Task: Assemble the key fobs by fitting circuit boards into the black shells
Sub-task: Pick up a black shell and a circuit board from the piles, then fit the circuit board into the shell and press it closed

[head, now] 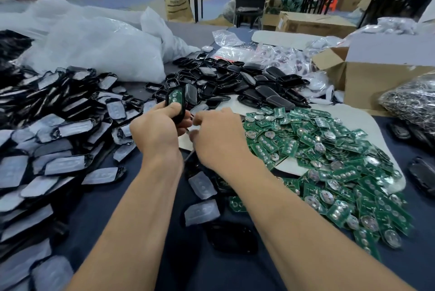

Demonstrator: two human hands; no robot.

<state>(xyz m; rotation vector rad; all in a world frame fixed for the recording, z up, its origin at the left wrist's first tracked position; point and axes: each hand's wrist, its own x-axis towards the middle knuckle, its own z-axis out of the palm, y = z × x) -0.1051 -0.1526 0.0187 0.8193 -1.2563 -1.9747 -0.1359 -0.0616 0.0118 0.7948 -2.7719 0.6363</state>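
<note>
Green circuit boards [329,149] lie in a loose heap on a white sheet [376,123] toward the right side of the dark-covered bench [113,208]. Beyond them, toward the far edge, sits a pile of empty shells [235,78], glossy black and jumbled.

The left hand [160,130] grasps one black shell [180,117] over the middle of the bench. It holds the shell upright, with the thumb across its lower part. A fitted board [175,98], green with round contacts, sits inside the shell and faces the camera.

The right hand [219,137] is just beside the left, with its fingers curled inward toward the shell. The fingertips are turned away, so I cannot tell whether they pinch anything.

Along the left edge spreads a large heap of black pieces with cloudy grey button pads [58,126]. White plastic bags [98,48] are bunched at the far left corner. A cardboard box [376,78] stands open at the right edge. A clear bag of small silvery metal parts [409,100] rests just in front of it.
</note>
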